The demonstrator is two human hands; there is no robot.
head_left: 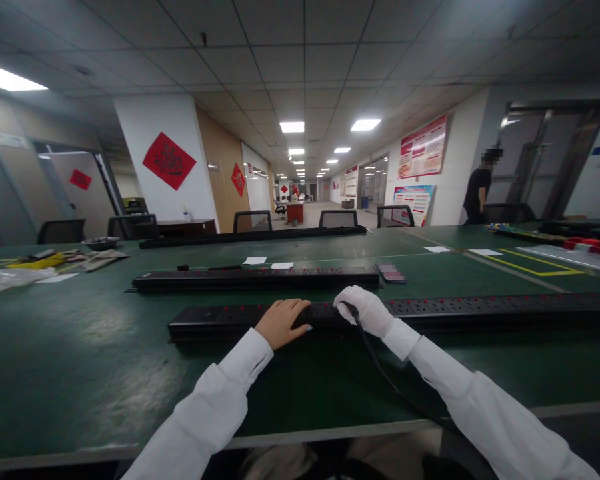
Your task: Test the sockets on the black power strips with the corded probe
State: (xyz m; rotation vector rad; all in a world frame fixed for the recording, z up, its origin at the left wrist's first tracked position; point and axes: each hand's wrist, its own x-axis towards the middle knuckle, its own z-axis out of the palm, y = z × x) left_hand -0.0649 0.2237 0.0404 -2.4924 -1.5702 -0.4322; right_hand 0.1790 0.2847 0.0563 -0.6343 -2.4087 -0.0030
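Note:
A long black power strip (440,313) with rows of sockets and small red parts lies across the green table in front of me. My left hand (283,323), bare, rests on its top with the fingers stretched out. In a white glove, my right hand (367,311) closes around the end of a black power cord (380,365) at the strip's sockets. The cord runs down toward the table's front edge. Whether its plug sits in a socket is hidden by the glove.
Behind lies a second power strip (260,279), with a phone (391,273) at its right end. Farther back are black bars (260,236). Papers (255,261), a bowl (101,243) and bags sit on the table (105,347). A person (479,190) stands at the far right.

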